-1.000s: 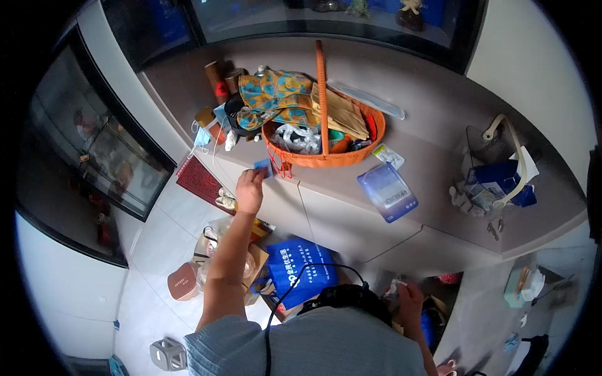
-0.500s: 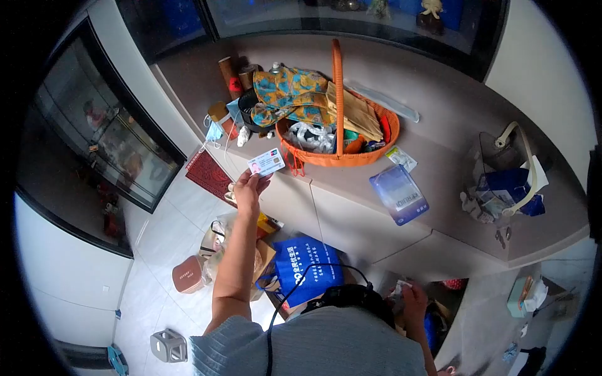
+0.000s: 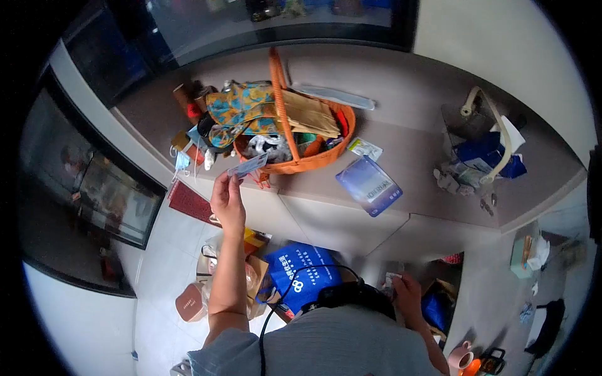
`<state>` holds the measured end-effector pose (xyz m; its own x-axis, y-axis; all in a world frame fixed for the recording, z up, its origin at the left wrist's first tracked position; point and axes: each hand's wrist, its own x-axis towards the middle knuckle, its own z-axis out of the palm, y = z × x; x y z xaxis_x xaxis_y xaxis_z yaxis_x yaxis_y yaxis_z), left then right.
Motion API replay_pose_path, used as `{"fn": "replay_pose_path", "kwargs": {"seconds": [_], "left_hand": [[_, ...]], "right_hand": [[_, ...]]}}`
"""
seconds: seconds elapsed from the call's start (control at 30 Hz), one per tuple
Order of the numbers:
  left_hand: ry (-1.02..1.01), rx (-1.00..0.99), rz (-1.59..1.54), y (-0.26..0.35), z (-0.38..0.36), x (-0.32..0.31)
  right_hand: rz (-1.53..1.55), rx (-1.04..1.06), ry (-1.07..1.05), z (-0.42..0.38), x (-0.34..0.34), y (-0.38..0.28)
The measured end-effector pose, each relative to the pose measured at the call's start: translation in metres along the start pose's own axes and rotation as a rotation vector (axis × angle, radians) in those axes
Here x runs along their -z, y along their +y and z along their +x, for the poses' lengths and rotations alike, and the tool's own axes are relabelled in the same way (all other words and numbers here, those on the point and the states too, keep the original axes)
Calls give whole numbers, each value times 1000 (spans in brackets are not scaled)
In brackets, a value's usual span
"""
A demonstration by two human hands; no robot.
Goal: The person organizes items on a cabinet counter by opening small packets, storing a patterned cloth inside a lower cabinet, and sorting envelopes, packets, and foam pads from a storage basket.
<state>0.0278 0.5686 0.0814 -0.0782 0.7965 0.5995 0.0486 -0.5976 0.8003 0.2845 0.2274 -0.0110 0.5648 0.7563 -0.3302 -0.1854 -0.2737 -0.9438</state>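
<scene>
My left hand (image 3: 226, 199) is raised in front of the counter and pinches a small light-blue card (image 3: 248, 166) by its lower edge. The card is tilted and sits just before the orange basket (image 3: 326, 158). That basket has a tall orange handle and is stuffed with a patterned cloth (image 3: 241, 106), paper bags and plastic wrap. My right hand (image 3: 404, 293) is low by my body, closed around a small whitish thing I cannot make out.
A grey counter (image 3: 414, 156) carries a blue booklet (image 3: 369, 185), a small packet (image 3: 365, 148), face masks (image 3: 183, 160), tubes and a clear bag with blue items (image 3: 486, 156). Below stand a blue shopping bag (image 3: 301, 272), boxes and a brown bin (image 3: 191, 302).
My left hand lifted the card off the counter edge, showed its face, then turned it edge-on near the basket. The view shifted left and down.
</scene>
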Motion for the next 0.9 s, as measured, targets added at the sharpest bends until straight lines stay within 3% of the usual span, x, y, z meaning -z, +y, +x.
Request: {"fn": "replay_pose_path", "kwargs": {"seconds": [0.07, 0.13, 0.33, 0.47, 0.63, 0.9], "left_hand": [[-20, -30, 44, 10, 1, -13], [-39, -247, 288, 10, 9, -21], [-66, -336, 483, 10, 20, -41], [-215, -455, 688, -7, 24, -45], [-334, -427, 841, -15, 19, -43], [-382, -432, 896, -20, 20, -40]], "right_hand": [[10, 1, 7, -3, 2, 0], [-99, 29, -45, -3, 8, 5], [-103, -2, 26, -3, 20, 27], [-116, -29, 30, -12, 26, 19], [-179, 107, 22, -11, 27, 22], [-152, 101, 45, -7, 26, 29]]}}
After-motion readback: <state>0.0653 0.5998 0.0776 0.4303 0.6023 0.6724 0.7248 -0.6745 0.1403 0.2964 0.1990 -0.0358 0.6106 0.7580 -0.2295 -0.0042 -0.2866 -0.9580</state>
